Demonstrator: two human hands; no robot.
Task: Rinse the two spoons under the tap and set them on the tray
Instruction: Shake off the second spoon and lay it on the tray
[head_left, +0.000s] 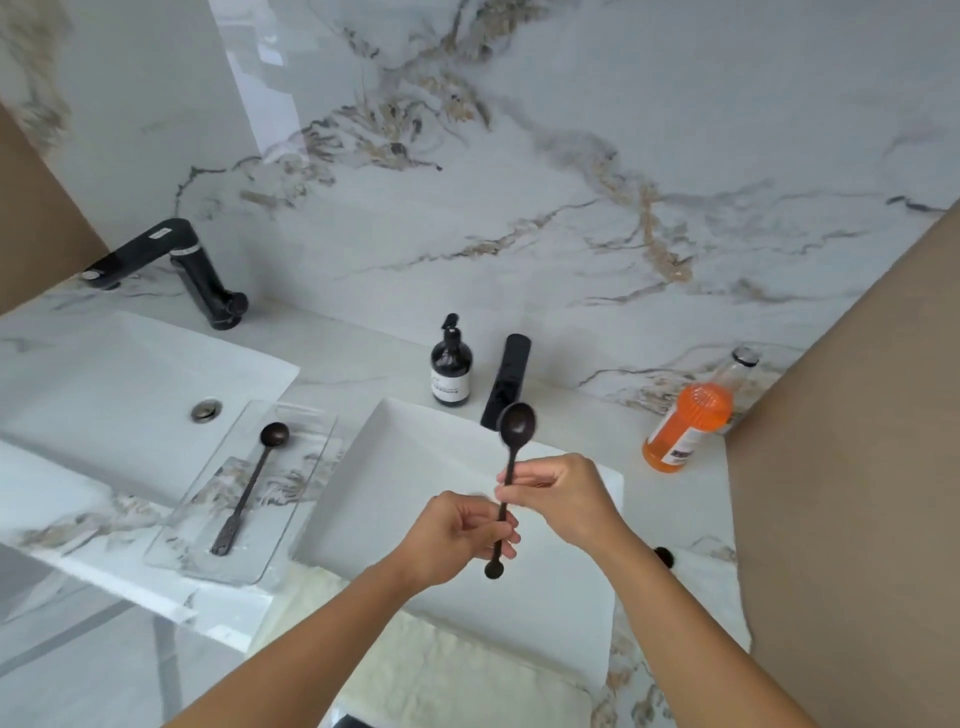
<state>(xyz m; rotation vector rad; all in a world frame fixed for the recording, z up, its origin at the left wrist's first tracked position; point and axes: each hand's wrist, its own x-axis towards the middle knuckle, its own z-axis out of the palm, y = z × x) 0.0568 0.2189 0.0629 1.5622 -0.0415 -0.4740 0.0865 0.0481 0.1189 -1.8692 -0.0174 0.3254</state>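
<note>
I see a long dark wooden spoon (510, 467) held upright over the white square sink (395, 467), its round bowl up in front of the flat black tap (506, 382). My right hand (558, 501) pinches the middle of its handle and my left hand (457, 535) curls its fingers around the handle lower down. The other dark spoon (252, 486) lies on the clear glass tray (291, 525) to the left, between the two sinks, and a dark soap bottle (451, 366) and an orange bottle (685, 428) stand at the back.
</note>
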